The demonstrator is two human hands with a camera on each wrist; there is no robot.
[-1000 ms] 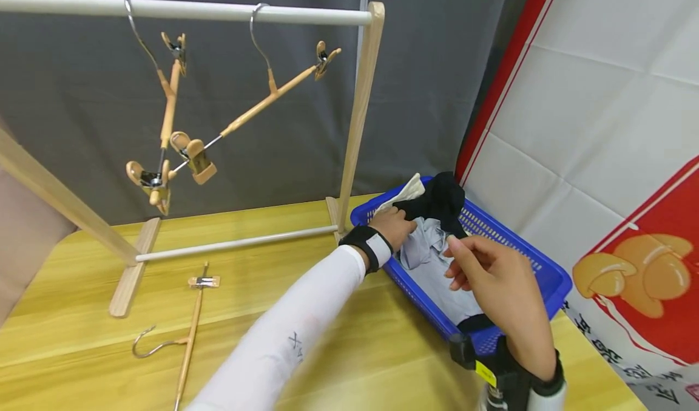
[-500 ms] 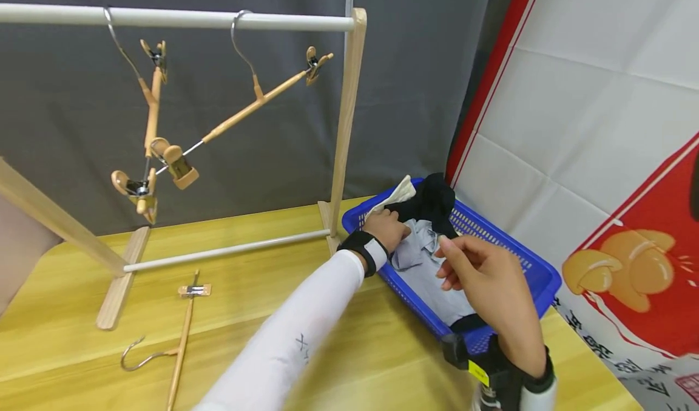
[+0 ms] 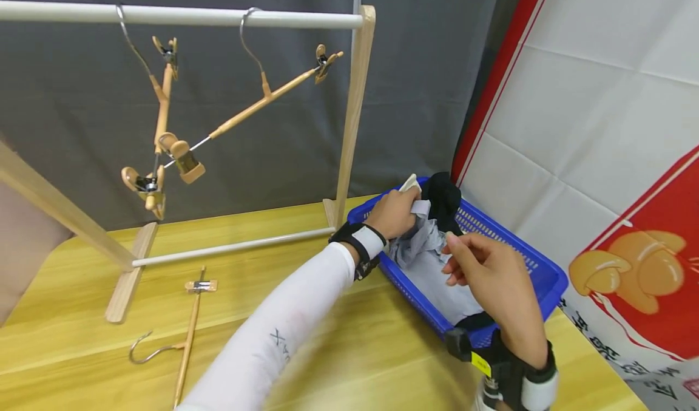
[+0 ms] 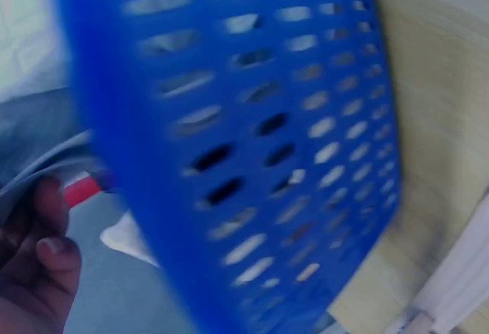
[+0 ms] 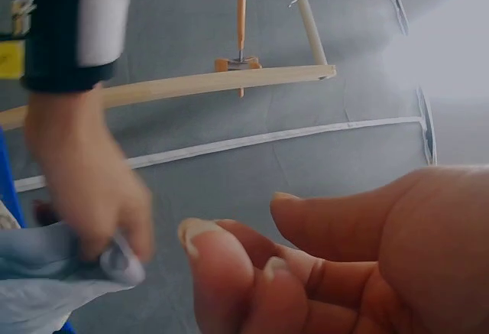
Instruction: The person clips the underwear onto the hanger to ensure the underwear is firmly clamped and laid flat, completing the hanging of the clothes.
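Two hands work at the blue basket [image 3: 540,271] on the tabletop's right side — our left hand [image 3: 395,212] pinches the grey garment [image 3: 423,247] lying inside, our right hand [image 3: 486,271] hovers loosely curled, empty. We judge lifting comes next — right hand must catch an edge.

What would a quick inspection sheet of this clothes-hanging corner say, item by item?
Surface: yellow wooden table, bearing a wooden clothes rack.
Job's things: blue plastic basket at the table's right edge, holding a light grey garment and a black garment.
Clutter: one wooden clip hanger lying flat on the table; two clip hangers hooked on the rack's white rail, tilted.
Grippers: left hand grips the grey garment; right hand hovers above the basket, fingers loosely curled, holding nothing.
Cables: nothing seen.
Surroundings: dark grey curtain behind; red and white banner on the right.
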